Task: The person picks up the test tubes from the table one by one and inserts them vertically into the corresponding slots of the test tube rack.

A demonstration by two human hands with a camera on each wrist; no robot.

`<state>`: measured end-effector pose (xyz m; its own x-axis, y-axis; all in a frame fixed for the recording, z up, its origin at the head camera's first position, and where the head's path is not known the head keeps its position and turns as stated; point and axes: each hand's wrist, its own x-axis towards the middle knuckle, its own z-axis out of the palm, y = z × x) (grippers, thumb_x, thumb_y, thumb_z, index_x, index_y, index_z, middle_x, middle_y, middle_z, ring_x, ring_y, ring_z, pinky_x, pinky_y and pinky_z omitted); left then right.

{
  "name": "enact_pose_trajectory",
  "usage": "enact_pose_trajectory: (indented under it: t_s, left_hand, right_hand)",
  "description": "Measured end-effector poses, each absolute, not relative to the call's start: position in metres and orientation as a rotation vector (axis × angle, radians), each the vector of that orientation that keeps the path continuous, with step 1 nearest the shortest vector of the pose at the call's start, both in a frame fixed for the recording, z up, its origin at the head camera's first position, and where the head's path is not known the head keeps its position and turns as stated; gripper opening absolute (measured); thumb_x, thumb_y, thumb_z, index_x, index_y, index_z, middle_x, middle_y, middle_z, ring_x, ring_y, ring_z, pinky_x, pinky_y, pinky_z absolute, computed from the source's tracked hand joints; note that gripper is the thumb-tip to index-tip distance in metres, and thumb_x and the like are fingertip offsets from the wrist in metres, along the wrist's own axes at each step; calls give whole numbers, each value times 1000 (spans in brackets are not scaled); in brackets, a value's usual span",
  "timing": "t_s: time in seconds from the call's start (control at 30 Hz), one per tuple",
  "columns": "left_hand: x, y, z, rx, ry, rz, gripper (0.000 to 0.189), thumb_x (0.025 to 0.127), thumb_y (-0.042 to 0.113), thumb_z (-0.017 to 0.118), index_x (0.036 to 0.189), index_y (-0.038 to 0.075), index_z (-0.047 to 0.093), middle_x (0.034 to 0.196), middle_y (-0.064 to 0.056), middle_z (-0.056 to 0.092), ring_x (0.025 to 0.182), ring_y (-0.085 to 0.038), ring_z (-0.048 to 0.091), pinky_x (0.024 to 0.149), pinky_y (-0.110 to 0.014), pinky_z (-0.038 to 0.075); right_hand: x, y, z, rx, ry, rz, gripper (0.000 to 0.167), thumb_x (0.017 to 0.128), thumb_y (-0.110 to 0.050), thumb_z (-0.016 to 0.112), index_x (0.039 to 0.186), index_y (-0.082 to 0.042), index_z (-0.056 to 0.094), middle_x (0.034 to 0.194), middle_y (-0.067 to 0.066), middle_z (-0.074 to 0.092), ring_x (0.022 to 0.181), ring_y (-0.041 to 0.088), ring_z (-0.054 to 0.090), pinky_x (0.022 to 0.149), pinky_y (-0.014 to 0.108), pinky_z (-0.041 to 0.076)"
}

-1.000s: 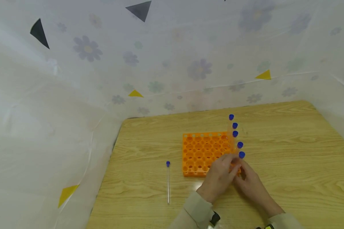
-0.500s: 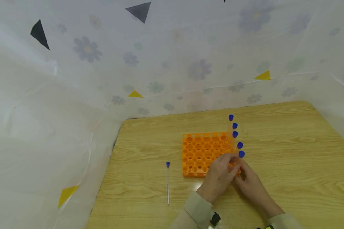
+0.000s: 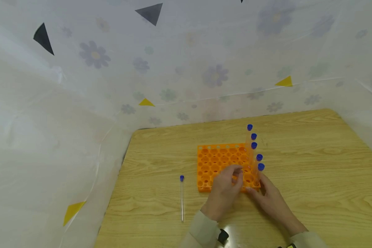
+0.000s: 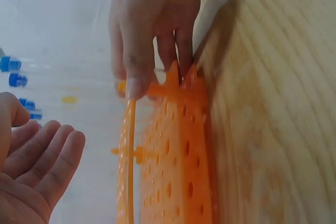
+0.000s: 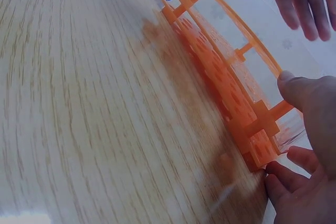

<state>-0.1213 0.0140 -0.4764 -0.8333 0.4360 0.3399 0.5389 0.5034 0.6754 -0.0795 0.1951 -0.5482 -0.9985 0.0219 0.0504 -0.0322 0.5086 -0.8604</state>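
An orange test tube rack [image 3: 209, 168] stands on the table. Along its right side, several clear test tubes with blue caps [image 3: 254, 145] stand upright. My right hand [image 3: 271, 199] holds the rack's near right corner. In the right wrist view the thumb [image 5: 302, 90] lies on the top plate's edge and the fingers are at the rack's end. My left hand [image 3: 224, 191] hovers over the front of the rack; in the left wrist view its fingers [image 4: 55, 161] are loosely bent, apart from the rack and holding nothing.
One more capped test tube [image 3: 182, 199] lies on the wooden table [image 3: 152, 151], left of the rack. Behind and to the left, a pale flowered sheet [image 3: 186, 69] hangs around the table, marked with yellow and dark triangles.
My left hand has drawn away to the left from the nearest tube at the rack's corner, showing more of the front holes. My right hand stays at the corner.
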Motion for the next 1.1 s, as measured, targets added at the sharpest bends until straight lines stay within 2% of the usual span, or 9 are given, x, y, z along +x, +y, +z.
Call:
enact_pose_trajectory:
  t_s: [0.13,0.2,0.23,0.33,0.53,0.63,0.9,1.1]
  left_hand:
    - [-125,-1,-475,-797,-2603,-1286,20,101,15,56,120,12,63,105,-2,71,91,-2,65,74,-12,53]
    - [-126,-9,-474,-760,-2612,-1311,21,102,15,55,121,13,63,105,-1,71,90,-2,65,73,-11,52]
    - [-127,-13,-473,-739,-2618,-1315,21,102,15,55,121,13,63,105,-1,71,89,-2,65,73,-10,52]
    - [-129,-25,-471,-672,-2620,-1314,21,102,13,55,120,13,64,105,-1,72,88,-4,66,71,-11,53]
    - [-132,-50,-473,-545,-2592,-1333,22,100,11,56,121,14,64,112,-2,70,94,-9,66,74,-16,55]
    - [-134,-62,-475,-513,-2560,-1278,22,99,9,57,118,12,65,111,-3,70,93,-11,66,72,-18,56]
    - [-139,-92,-481,-345,-2583,-1184,20,98,10,58,117,12,65,112,-2,68,86,-12,63,68,-20,55]
    - [-138,-105,-487,-250,-2636,-1073,21,94,8,63,115,11,66,109,-5,66,81,-12,60,62,-18,51]
  right_hand:
    - [-79,194,-548,-20,-2693,1534,76,97,-40,63,159,-23,23,161,17,31,146,39,31,116,43,28]
    - [-79,194,-548,-24,-2688,1542,77,97,-40,63,159,-23,22,161,19,29,146,42,30,117,49,27]
    - [-79,194,-549,-28,-2689,1545,77,97,-40,63,159,-24,21,161,19,29,147,42,29,114,57,27]
    - [-80,195,-550,-23,-2686,1557,78,97,-40,63,160,-25,20,161,20,27,146,45,28,112,63,26]
    - [-80,196,-552,-33,-2721,1527,78,97,-43,62,160,-31,17,163,17,25,147,42,29,110,63,28]
    - [-81,196,-552,-25,-2721,1541,79,97,-43,62,160,-29,17,163,18,24,146,44,28,111,64,28]
    - [-81,195,-549,-42,-2744,1548,81,97,-46,60,160,-28,14,164,17,21,148,44,25,112,62,28]
    - [-80,194,-543,-41,-2741,1550,80,97,-43,61,161,-24,15,163,20,21,147,46,25,112,63,28]
